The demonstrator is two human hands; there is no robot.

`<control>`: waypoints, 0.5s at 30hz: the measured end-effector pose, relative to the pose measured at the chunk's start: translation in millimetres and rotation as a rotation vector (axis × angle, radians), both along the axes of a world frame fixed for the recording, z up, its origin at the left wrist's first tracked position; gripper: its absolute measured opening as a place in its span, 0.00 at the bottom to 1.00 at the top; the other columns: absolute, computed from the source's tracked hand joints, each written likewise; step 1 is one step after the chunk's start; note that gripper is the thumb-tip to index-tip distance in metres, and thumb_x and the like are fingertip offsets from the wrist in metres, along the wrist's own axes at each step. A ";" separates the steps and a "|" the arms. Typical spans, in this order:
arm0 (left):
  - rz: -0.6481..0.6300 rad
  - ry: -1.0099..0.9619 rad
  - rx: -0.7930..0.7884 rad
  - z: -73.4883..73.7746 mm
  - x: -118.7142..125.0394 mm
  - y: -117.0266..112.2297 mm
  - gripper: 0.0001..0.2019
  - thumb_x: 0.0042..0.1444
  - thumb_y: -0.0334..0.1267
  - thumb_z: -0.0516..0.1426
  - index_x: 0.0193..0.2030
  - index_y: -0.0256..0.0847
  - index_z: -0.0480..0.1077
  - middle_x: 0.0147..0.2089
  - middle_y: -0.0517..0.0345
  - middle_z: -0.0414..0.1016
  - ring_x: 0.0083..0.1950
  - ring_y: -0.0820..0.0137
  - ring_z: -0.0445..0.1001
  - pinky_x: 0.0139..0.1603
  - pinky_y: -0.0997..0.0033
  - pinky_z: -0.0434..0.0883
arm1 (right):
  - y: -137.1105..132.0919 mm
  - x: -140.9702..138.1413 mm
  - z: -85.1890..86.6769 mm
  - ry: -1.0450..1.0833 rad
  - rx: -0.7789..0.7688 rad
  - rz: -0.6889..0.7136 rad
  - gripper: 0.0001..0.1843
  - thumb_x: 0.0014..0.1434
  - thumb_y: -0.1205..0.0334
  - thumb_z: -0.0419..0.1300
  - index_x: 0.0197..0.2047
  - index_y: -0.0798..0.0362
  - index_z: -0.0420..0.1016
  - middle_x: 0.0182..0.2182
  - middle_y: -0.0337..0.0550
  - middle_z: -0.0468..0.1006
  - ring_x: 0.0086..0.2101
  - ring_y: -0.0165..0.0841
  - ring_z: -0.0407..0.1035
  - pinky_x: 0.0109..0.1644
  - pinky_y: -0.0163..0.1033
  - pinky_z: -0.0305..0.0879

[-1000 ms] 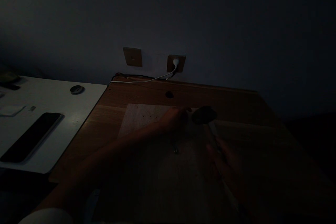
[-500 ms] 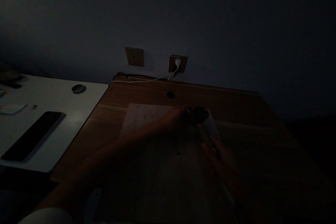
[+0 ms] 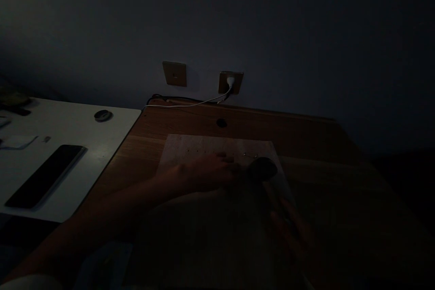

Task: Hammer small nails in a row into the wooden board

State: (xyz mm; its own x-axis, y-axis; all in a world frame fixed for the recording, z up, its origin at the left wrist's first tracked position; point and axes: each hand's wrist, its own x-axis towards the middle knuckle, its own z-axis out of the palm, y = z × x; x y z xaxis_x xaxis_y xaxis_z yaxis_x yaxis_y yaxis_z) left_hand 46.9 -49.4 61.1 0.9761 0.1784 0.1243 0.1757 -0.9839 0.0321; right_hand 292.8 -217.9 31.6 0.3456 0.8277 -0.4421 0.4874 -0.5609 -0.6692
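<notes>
The scene is very dark. A pale wooden board (image 3: 190, 147) lies on a brown wooden desk (image 3: 316, 145). My left hand (image 3: 207, 171) rests on the board, its fingers drawn together near a small thing too dim to name. My right hand (image 3: 292, 229) is wrapped round the handle of a hammer whose dark head (image 3: 263, 168) sits just right of my left fingertips. A row of tiny dots, perhaps nails, runs along the board's far edge.
A white table (image 3: 68, 127) stands to the left with a black phone (image 3: 44, 174), a small round object (image 3: 103, 115) and other small items. Two wall plates are behind the desk; a white plug (image 3: 230, 81) and cable run from one. A round hole (image 3: 221, 123) is in the desk.
My left hand has drawn back toward me on the board, and the hammer head has moved nearer along with it. My right hand sits lower in view.
</notes>
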 end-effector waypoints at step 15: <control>-0.055 -0.041 0.114 1.1 6.3 -4.7 0.04 0.61 0.29 0.62 0.39 0.43 0.76 0.47 0.55 0.80 0.45 0.63 0.74 0.44 0.63 0.67 | -2.1 -3.4 -8.9 0.025 -0.001 -0.024 0.45 0.56 0.28 0.56 0.67 0.48 0.70 0.65 0.52 0.72 0.66 0.54 0.63 0.64 0.55 0.67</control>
